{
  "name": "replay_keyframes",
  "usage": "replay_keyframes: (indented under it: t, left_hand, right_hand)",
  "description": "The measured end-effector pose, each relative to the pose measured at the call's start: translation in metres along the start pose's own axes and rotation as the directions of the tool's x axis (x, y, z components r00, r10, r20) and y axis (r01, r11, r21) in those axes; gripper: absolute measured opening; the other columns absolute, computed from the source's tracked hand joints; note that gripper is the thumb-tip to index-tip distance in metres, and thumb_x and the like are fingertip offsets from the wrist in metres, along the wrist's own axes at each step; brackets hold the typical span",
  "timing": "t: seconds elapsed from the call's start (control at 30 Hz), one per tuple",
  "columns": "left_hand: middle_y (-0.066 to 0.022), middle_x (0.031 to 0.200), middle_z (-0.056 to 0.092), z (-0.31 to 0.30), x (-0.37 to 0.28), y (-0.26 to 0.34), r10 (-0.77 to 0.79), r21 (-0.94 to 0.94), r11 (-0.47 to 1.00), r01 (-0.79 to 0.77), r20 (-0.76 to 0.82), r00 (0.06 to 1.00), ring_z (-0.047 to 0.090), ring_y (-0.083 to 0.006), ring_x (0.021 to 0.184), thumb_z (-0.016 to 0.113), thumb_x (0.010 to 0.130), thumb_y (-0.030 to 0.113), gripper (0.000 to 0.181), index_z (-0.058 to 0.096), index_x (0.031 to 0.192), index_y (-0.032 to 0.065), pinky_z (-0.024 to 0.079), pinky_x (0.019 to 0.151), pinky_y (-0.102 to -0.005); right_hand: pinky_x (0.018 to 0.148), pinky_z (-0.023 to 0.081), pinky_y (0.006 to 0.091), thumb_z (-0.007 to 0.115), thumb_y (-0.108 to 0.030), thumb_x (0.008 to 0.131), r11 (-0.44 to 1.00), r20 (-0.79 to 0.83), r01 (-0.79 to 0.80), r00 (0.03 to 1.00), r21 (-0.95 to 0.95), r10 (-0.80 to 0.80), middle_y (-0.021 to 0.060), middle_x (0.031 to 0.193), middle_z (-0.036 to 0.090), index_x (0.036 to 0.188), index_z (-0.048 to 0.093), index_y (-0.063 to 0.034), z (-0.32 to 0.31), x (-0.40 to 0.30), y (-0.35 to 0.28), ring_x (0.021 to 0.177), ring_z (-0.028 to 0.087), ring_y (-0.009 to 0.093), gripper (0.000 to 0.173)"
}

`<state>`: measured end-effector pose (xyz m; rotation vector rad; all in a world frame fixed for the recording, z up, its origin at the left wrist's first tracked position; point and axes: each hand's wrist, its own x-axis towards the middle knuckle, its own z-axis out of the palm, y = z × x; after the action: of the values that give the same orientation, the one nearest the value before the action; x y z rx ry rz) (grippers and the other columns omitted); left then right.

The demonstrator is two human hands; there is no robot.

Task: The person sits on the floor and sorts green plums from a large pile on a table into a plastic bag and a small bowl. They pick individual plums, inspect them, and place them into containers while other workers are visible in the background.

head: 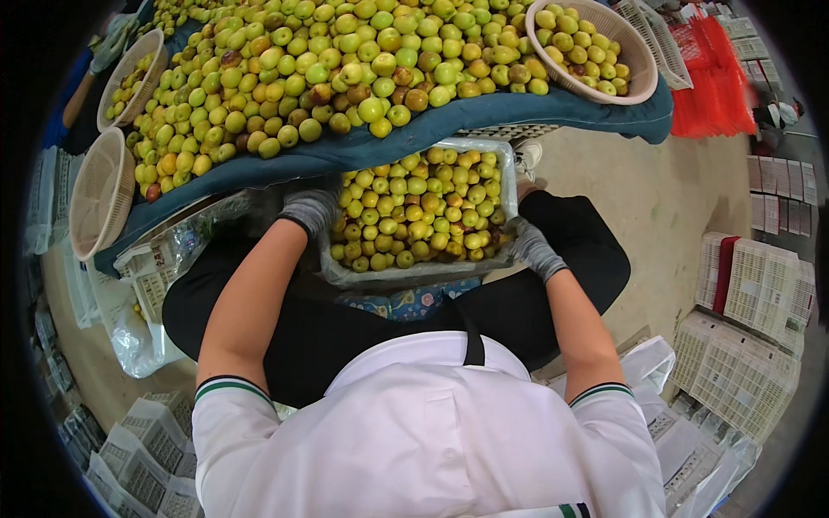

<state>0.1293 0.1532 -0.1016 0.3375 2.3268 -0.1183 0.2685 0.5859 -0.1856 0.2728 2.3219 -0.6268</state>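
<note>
Between my knees a plastic-lined crate [414, 278] holds a heap of yellow-green fruit [421, 207], which look like fresh jujubes, some with brown patches. My left hand [311, 210], in a grey knit glove, is at the crate's left side, its fingertips hidden in shadow. At the right rim near the front corner, my right hand [534, 247] grips the crate in a matching glove. Just beyond, a large pile of the same fruit [363, 71] covers a work surface edged with dark blue padding [414, 133], which overhangs the crate's far left part.
Fruit partly fills a round plastic basket [638, 48] on the right and another [133, 84] on the left; a tilted basket [100, 194] is nearer. Red mesh [712, 78] hangs at right. Crates [738, 362] stand behind my right side. Another person's gloved hand [113, 42] is far left.
</note>
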Motion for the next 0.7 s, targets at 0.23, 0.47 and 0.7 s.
replay_keyframes:
  t: [0.23, 0.47, 0.7]
  left_hand:
    - [-0.0177, 0.117, 0.058, -0.011, -0.086, 0.021, 0.32, -0.089, 0.943, -0.322, -0.03, 0.947, 0.058, -0.0361, 0.108, 0.064, 0.087, 0.04, 0.053, 0.053, 0.132, 0.0129, 0.047, 0.094, -0.0452]
    - [-0.0201, 0.12, 0.058, -0.011, -0.088, 0.044, 0.348, -0.035, 0.937, -0.348, -0.003, 0.938, 0.06, -0.0349, 0.109, 0.066, 0.086, 0.041, 0.057, 0.053, 0.131, 0.0099, 0.049, 0.093, -0.0446]
    - [-0.0212, 0.123, 0.057, -0.004, -0.085, 0.049, 0.409, -0.044, 0.911, -0.411, -0.041, 0.912, 0.059, -0.0357, 0.111, 0.063, 0.088, 0.044, 0.058, 0.052, 0.134, 0.0103, 0.049, 0.092, -0.0445]
  right_hand:
    - [0.087, 0.053, 0.0392, 0.075, -0.026, 0.072, 0.952, 0.198, 0.104, 0.979, -0.289, -0.047, 0.0154, 0.115, 0.065, 0.121, 0.062, -0.0105, 0.033, 0.016, -0.009, 0.104, 0.065, 0.033, 0.053]
    - [0.085, 0.052, 0.0414, 0.066, -0.028, 0.084, 0.938, 0.004, 0.212, 0.976, -0.275, -0.22, 0.0177, 0.102, 0.066, 0.108, 0.068, -0.0082, -0.071, -0.024, -0.096, 0.1, 0.065, 0.034, 0.031]
    - [0.09, 0.051, 0.0427, 0.063, -0.014, 0.085, 0.959, -0.829, 0.012, 0.5, -0.282, -0.25, 0.0223, 0.108, 0.065, 0.116, 0.063, -0.0048, -0.312, -0.005, -0.148, 0.105, 0.063, 0.036, 0.033]
